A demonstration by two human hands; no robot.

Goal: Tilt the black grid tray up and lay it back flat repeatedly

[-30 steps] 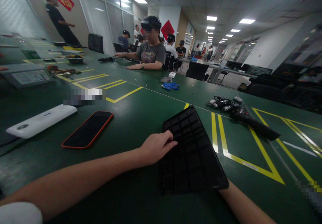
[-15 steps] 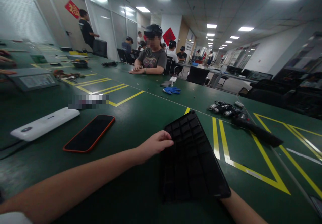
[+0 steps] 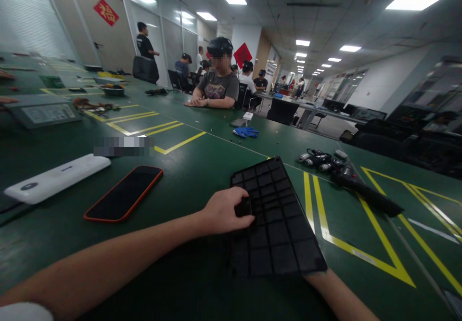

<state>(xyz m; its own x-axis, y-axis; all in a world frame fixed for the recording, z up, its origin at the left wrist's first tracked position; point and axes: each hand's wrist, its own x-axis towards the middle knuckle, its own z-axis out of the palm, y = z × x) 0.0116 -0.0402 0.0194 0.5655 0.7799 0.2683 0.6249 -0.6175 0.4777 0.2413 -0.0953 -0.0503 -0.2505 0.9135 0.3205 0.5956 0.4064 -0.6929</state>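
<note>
A black tray [image 3: 277, 215] with a grid of square cells is held tilted above the green table, its face toward me. My right hand [image 3: 318, 278] is under its lower right corner and supports it from behind; the fingers are hidden. Over the tray's left side is my left hand [image 3: 227, 210], thumb and fingers curled around a small dark block [image 3: 244, 207] at the grid. Whether that block is loose or still sits in a cell is hard to make out.
Left on the table [image 3: 187, 167] lie an orange-edged phone [image 3: 124, 193] and a white elongated device [image 3: 59, 177] with a cable. A blue glove [image 3: 246, 132] lies farther back. Black cables with metal connectors [image 3: 325, 160] lie to the right. Across the table sits a person [image 3: 218, 83] with a headset.
My left hand has shifted slightly right onto the grid, its thumb and fingers now parted around the dark block. The tray has tilted so its cells show more clearly.
</note>
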